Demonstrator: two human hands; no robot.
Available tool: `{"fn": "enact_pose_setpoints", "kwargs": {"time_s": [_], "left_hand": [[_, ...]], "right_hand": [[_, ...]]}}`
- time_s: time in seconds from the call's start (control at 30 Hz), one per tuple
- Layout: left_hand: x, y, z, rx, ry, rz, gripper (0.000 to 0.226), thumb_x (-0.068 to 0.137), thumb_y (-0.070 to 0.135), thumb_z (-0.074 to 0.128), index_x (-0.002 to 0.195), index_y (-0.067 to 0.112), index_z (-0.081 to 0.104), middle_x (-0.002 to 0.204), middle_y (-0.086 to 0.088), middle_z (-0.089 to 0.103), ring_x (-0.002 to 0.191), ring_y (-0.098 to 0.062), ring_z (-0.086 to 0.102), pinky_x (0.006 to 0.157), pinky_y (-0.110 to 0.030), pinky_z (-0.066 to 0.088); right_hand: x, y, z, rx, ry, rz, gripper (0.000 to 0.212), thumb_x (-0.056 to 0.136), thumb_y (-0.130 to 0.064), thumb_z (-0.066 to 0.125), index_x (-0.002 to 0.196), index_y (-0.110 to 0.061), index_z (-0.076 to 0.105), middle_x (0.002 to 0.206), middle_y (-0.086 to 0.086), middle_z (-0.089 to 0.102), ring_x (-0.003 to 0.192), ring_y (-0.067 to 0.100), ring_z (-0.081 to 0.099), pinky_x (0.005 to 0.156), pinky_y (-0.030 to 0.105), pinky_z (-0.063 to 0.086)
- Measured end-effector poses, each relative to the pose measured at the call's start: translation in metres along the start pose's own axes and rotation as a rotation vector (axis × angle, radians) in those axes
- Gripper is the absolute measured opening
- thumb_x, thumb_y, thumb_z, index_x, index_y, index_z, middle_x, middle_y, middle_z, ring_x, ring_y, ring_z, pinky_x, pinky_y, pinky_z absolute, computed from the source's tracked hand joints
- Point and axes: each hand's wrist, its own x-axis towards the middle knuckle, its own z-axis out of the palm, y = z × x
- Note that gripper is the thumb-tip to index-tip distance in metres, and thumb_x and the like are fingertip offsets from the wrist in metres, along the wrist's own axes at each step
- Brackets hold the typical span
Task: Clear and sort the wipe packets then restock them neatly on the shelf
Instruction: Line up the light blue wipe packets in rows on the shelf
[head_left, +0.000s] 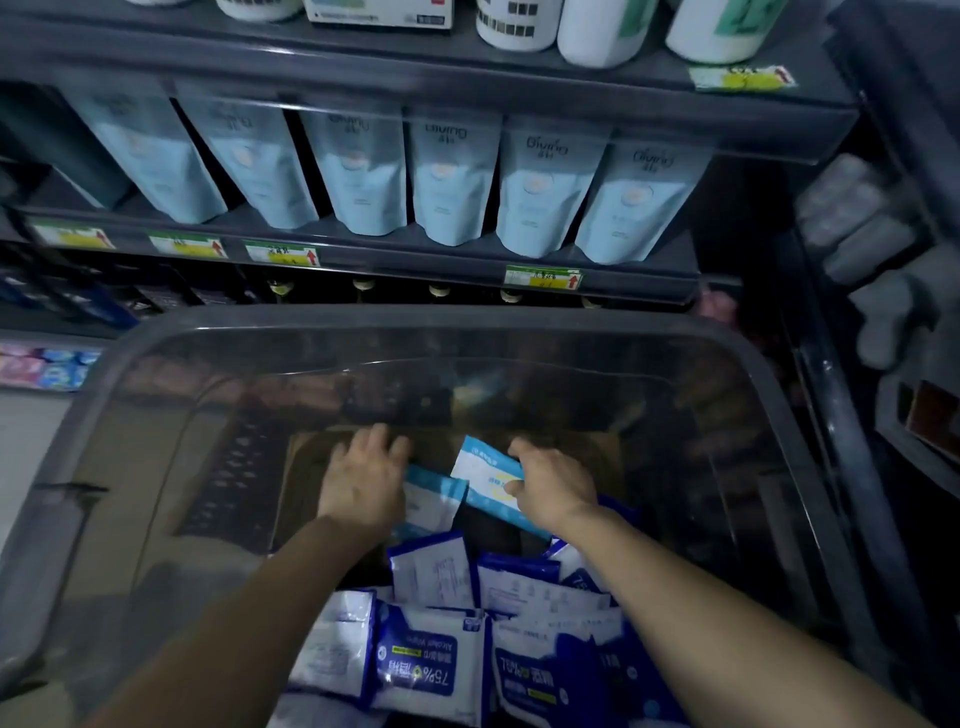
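Pinching light-blue wipe packet (485, 474) w/ right hand (557, 488) in clear bin (363, 318); left hand (363, 480) flat, fingers spread.

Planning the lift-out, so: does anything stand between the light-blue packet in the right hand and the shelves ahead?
Yes. The clear bin's far wall rises between the light-blue packet, pinched by the right hand, and the shelves; it has to go up over the rim. The shelf row straight ahead is filled with pale pouches.
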Motion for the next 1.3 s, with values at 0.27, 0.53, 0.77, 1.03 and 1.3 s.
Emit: {"fn": "enact_pose_setpoints", "kwargs": {"time_s": [0.27, 0.53, 0.77, 1.03, 1.3], "left_hand": [[0.005, 0.027, 0.008, 0.095, -0.121, 0.140, 0.066, 0.083, 0.031, 0.066, 0.139, 0.023, 0.032, 0.139, -0.003, 0.044, 0.129, -0.022, 0.042, 0.108, -0.037, 0.027], [-0.001, 0.009, -0.060, -0.521, -0.089, 0.254, 0.026, 0.077, 0.018, 0.070, 0.101, 0.017, 0.060, 0.094, 0.000, 0.063, 0.092, -0.022, 0.061, 0.071, -0.028, 0.045], [-0.035, 0.040, -0.129, -1.097, -0.284, 0.291, 0.019, 0.089, -0.003, 0.058, 0.101, 0.012, 0.060, 0.093, -0.007, 0.068, 0.077, -0.019, 0.067, 0.054, -0.028, 0.058], [-0.104, 0.129, -0.166, -1.341, -0.293, 0.551, 0.022, 0.087, -0.001, 0.063, 0.108, 0.007, 0.060, 0.098, -0.014, 0.070, 0.077, -0.021, 0.068, 0.072, -0.035, 0.058], [-0.204, 0.227, -0.160, -1.104, -0.247, 0.879, 0.024, 0.078, -0.003, 0.073, 0.080, 0.011, 0.053, 0.072, -0.009, 0.061, 0.062, -0.019, 0.055, 0.058, -0.034, 0.048]], "right_hand": [[-0.023, -0.004, -0.018, 0.105, 0.052, 0.028, 0.027, 0.095, -0.026, 0.057, 0.122, -0.025, 0.052, 0.126, 0.003, 0.061, 0.107, 0.024, 0.061, 0.076, 0.033, 0.051], [-0.084, -0.009, -0.060, 0.338, 0.319, 0.162, 0.025, 0.094, -0.024, 0.058, 0.118, -0.022, 0.056, 0.120, 0.002, 0.064, 0.100, 0.025, 0.063, 0.074, 0.032, 0.053], [-0.185, -0.010, -0.086, 0.485, 0.687, 0.322, 0.020, 0.091, -0.020, 0.058, 0.111, -0.018, 0.058, 0.110, 0.003, 0.067, 0.103, 0.026, 0.060, 0.082, 0.036, 0.047], [-0.321, 0.020, -0.079, 0.576, 0.974, 0.551, 0.023, 0.091, -0.024, 0.060, 0.114, -0.024, 0.060, 0.109, -0.003, 0.066, 0.096, 0.020, 0.060, 0.077, 0.035, 0.050], [-0.459, 0.048, -0.024, 0.593, 1.125, 0.772, 0.027, 0.092, -0.025, 0.061, 0.119, -0.029, 0.061, 0.115, -0.006, 0.066, 0.103, 0.017, 0.059, 0.080, 0.030, 0.047]]}}
